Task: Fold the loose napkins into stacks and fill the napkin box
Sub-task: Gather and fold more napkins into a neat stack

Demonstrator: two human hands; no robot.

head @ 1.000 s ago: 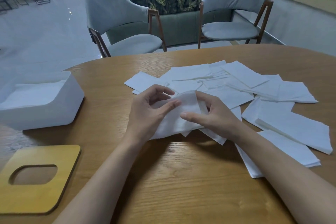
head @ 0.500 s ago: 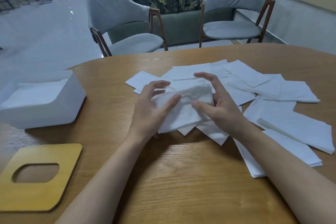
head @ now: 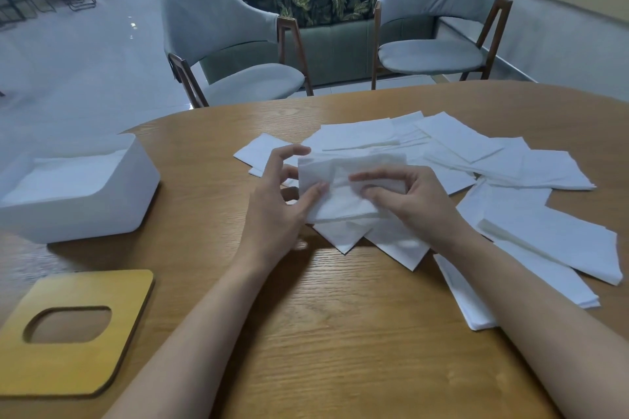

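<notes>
A white napkin (head: 340, 187) is held just above the wooden table (head: 340, 333) at its middle. My left hand (head: 275, 211) pinches its left edge between thumb and fingers. My right hand (head: 408, 197) holds its right part with curled fingers. Several loose white napkins (head: 476, 160) lie spread behind and to the right of my hands. The white napkin box (head: 78, 211) stands open at the left with white napkins inside.
The box's yellow wooden lid (head: 68, 360) with an oval slot lies flat at the near left. A folded napkin stack (head: 551, 241) lies at the right. Two grey chairs (head: 224, 44) stand behind the table's far edge.
The napkin has been lifted and turned between my hands, which moved slightly away from me. My right hand's fingers went from spread over the napkin to curled on it.
</notes>
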